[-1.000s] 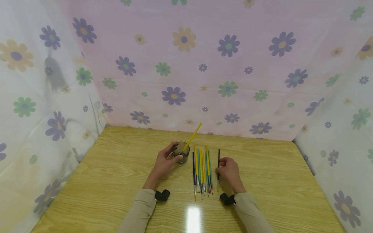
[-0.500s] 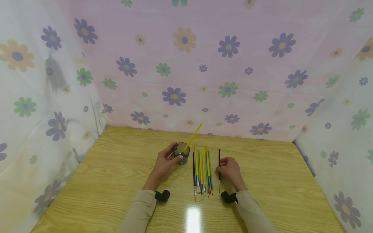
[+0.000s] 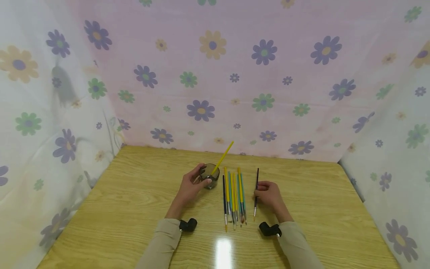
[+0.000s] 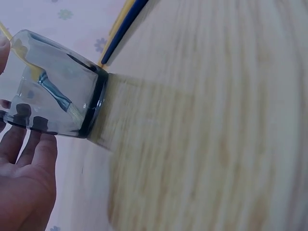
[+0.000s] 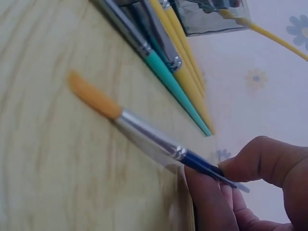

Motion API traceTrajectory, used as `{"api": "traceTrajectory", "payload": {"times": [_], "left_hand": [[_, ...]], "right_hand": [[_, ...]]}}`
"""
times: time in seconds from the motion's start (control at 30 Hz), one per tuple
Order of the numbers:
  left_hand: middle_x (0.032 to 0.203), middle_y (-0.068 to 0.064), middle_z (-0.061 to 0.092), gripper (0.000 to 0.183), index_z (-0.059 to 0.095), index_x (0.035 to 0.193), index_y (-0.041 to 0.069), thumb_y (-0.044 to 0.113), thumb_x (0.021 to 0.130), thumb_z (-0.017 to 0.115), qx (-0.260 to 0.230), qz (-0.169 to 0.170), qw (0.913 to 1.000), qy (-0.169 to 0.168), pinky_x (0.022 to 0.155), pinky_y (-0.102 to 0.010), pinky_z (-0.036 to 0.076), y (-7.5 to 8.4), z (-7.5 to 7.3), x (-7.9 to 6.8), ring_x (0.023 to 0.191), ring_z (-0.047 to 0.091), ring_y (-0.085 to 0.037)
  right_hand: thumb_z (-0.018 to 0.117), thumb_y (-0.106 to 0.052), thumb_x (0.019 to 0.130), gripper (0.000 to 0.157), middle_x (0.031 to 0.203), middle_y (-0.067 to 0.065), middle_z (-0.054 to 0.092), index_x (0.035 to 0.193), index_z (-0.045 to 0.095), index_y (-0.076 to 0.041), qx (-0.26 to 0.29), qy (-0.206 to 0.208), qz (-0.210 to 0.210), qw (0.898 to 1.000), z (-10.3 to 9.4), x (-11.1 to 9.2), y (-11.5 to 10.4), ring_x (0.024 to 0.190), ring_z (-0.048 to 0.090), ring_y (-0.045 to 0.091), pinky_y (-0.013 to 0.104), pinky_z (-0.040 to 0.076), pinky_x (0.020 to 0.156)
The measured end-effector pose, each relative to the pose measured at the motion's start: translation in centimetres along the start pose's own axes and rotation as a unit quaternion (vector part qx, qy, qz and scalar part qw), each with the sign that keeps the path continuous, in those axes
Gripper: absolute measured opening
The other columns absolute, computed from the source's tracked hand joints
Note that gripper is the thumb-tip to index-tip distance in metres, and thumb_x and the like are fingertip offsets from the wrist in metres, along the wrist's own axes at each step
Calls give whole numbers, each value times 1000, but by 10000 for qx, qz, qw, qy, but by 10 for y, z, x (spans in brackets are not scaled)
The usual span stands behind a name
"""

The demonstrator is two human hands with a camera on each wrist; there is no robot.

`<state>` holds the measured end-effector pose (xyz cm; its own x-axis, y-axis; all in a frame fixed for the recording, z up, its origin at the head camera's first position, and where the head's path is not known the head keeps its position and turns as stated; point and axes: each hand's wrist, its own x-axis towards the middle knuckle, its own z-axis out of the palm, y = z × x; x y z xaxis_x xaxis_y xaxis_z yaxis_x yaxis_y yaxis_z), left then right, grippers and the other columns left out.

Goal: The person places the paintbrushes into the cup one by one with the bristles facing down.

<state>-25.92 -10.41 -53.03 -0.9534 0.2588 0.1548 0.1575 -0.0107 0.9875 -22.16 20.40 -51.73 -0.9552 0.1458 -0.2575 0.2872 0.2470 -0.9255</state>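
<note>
My left hand (image 3: 189, 187) holds a smoky glass cup (image 4: 57, 86), thumb on the near side and fingers round the far side. A yellow-handled paintbrush (image 3: 223, 157) leans inside the cup, its pale bristles down at the base. Between thumb and fingers, my right hand (image 3: 270, 195) pinches a dark blue paintbrush (image 5: 149, 137) by the handle. Its orange bristles point toward the person, close over the table. Between the two hands lies a row of several paintbrushes (image 3: 233, 194) with yellow, teal and dark blue handles, bristle ends toward the person.
The wooden table (image 3: 134, 209) is enclosed at the back and sides by a flowered curtain (image 3: 215, 82). A black wrist camera (image 3: 188, 225) sits on the left forearm, and another black wrist camera (image 3: 270, 229) on the right. Light glares on the tabletop near the front.
My right hand has shifted slightly right, away from the row, with the dark blue paintbrush, which now tilts a little. My left hand stays at the cup.
</note>
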Motion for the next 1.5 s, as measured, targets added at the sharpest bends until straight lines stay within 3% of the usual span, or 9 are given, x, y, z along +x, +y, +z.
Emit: {"api": "traceTrajectory", "payload": {"times": [0.3,0.6,0.83,1.0,1.2,1.33,1.5], "left_hand": [[162,-19,35,70,35,156,-2,3,96,70,-4,-65,10000,38,122,-46,32,2,2,-1,150,33,-36],[160,-18,39,71,34,157,-1,4,96,70,52,-75,9999,129,122,-49,30,2,3,-2,150,33,-36],[160,-15,40,70,35,157,0,5,96,70,56,-58,9997,210,122,-48,30,-1,4,-2,150,34,-34],[159,-17,40,71,34,157,-1,4,96,70,-11,51,9998,166,122,-50,31,-3,5,-1,150,34,-35],[159,-18,41,71,34,157,-1,5,96,70,-29,28,9999,120,122,-52,31,-5,4,-2,149,36,-37],[160,-16,40,71,35,157,0,5,96,70,-13,24,9998,177,121,-51,31,-4,5,-2,149,35,-35],[161,-16,39,71,35,157,0,4,95,70,-74,38,9997,245,121,-51,31,-4,5,-1,150,34,-35]], "right_hand": [[63,8,90,50,115,20,60,139,50,14,559,-160,192,9981,-7,0,2,80,64,12,28,62,66],[60,5,97,50,117,13,62,144,45,13,1311,-196,-33,9912,-8,3,10,87,65,4,19,60,76],[53,5,102,54,129,19,50,151,32,10,2736,-184,-487,9604,5,6,4,101,69,12,27,61,88],[56,6,100,47,120,12,54,144,39,6,3349,147,-770,9390,21,7,-10,105,67,17,29,62,87],[61,8,97,33,109,7,57,127,53,-3,3704,639,-1176,9192,42,10,-32,100,69,18,28,63,83],[61,10,96,30,108,11,55,122,56,-3,3838,655,-1524,9084,54,14,-45,96,68,18,30,63,81],[62,12,95,30,107,11,56,120,56,-4,4092,698,-1669,8943,69,19,-55,93,66,18,32,64,82]]}}
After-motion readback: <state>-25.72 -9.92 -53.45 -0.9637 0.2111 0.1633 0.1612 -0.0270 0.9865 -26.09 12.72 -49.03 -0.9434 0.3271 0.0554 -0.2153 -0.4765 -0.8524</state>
